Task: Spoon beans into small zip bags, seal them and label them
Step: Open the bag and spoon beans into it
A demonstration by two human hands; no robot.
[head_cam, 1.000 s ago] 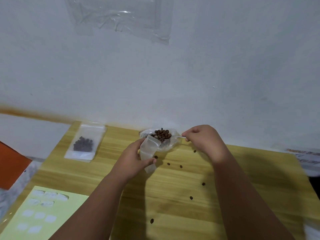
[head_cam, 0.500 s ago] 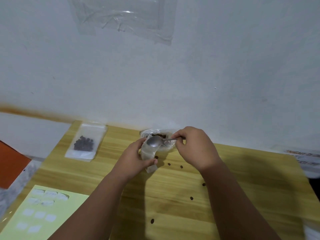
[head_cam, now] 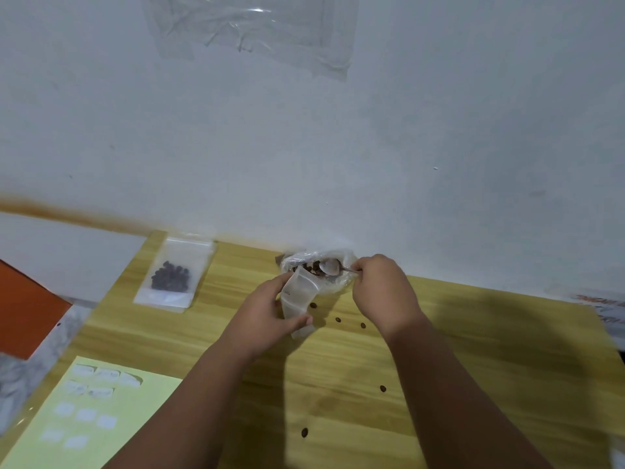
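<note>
With our left hand [head_cam: 267, 313] we are gripping an open zip bag [head_cam: 299, 296], holding it upright just in front of the clear sack [head_cam: 341, 282] of beans [head_cam: 309, 267] at the far edge of the worktop [head_cam: 473, 350]. Our right hand [head_cam: 382, 289] is pinching the handle of a spoon [head_cam: 330, 266], whose bowl is lying over the beans. A filled bag [head_cam: 174, 272] is lying at the far left, a label sheet [head_cam: 101, 418] at the near left, and loose beans [head_cam: 363, 325] are lying scattered between.

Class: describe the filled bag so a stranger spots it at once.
On the wooden table, at the far left corner, a small clear bag lies flat. Unlike the other bag, held in the left hand, it shows a dark clump of beans.
</note>
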